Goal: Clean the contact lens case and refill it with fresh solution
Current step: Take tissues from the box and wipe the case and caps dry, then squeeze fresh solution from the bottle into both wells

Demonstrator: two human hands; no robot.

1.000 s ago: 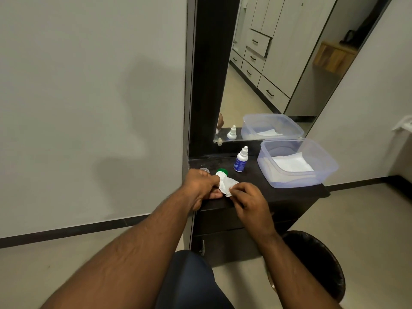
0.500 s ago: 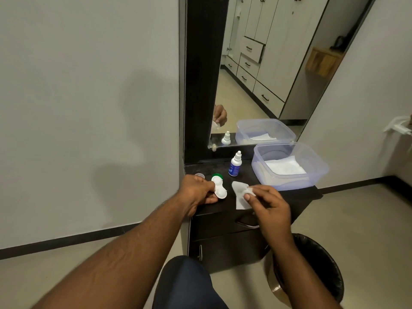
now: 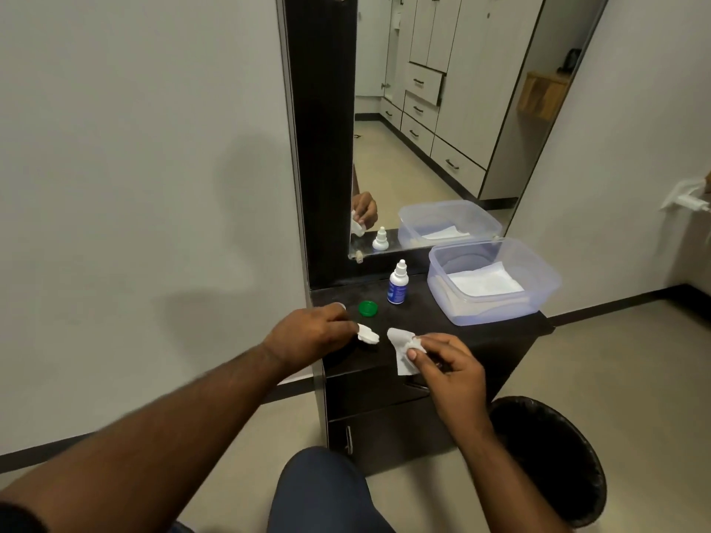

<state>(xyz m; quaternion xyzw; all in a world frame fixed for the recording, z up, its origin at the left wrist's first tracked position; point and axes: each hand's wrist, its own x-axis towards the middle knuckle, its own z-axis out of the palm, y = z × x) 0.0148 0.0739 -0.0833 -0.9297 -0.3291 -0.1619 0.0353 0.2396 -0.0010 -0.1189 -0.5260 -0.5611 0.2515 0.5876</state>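
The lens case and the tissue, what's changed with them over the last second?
The right hand has drawn the tissue off the contact lens case and away to the right, so the two are now apart. The left hand still holds the case. The green cap, solution bottle and plastic container stayed put on the countertop.

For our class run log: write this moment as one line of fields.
left hand: holds lens case | right hand: pinches tissue | green cap: off, on dresser top | solution bottle: upright, untouched
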